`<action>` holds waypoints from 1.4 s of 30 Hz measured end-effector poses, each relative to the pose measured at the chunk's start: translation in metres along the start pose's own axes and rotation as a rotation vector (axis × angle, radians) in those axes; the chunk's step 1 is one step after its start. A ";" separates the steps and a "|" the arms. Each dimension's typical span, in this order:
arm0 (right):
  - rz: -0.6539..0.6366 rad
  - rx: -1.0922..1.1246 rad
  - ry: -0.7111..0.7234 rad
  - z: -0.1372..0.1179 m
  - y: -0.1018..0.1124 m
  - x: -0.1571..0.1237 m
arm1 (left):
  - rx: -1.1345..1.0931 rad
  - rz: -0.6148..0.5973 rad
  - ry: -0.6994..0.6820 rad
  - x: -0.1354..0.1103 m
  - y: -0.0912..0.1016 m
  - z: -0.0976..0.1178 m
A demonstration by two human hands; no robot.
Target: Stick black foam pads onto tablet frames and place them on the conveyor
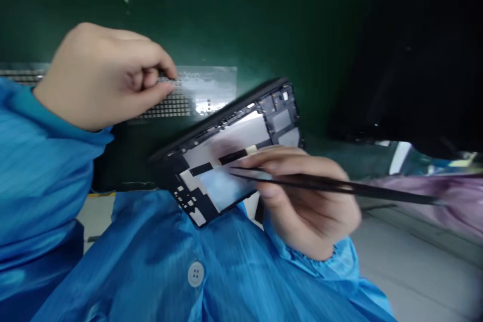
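Observation:
My left hand [109, 75] hovers over a clear sheet [217, 83] bearing rows of small dark squares. Its thumb and index fingertips come together in a pinch, the other fingers curled; whether something tiny sits between them I cannot make out. My right hand [309, 196] is closed around black tweezers [373, 192], whose tips point left over an opened tablet-like housing [207, 211]. Silvery panels, black tape strips and small white patches show inside it. The housing lies tilted at the bench's near edge, and my right fingers overlap its right side; contact there is unclear.
A dark green bench mat [264, 20] stretches behind the housing. At the right stands a large black object [422, 60], its kind unclear. Pinkish fabric [449, 201] is blurred at the right edge, above a grey floor [392, 251]. My blue smock [158, 261] fills the front.

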State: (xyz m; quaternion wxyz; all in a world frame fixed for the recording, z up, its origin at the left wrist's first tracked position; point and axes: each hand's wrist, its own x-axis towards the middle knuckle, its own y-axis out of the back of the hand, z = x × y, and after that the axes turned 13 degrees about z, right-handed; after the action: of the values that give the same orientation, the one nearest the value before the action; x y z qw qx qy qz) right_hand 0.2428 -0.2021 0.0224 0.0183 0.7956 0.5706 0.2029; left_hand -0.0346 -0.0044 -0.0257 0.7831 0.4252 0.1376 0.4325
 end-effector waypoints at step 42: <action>-0.174 0.036 0.064 0.023 -0.051 0.014 | 0.174 -0.114 0.014 0.017 0.000 0.030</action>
State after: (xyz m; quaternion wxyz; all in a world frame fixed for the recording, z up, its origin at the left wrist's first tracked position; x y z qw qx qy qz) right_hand 0.2083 -0.1673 -0.0081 0.0034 0.7365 0.6412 0.2156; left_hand -0.0070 -0.0074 -0.0047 0.7655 0.4800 0.2040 0.3768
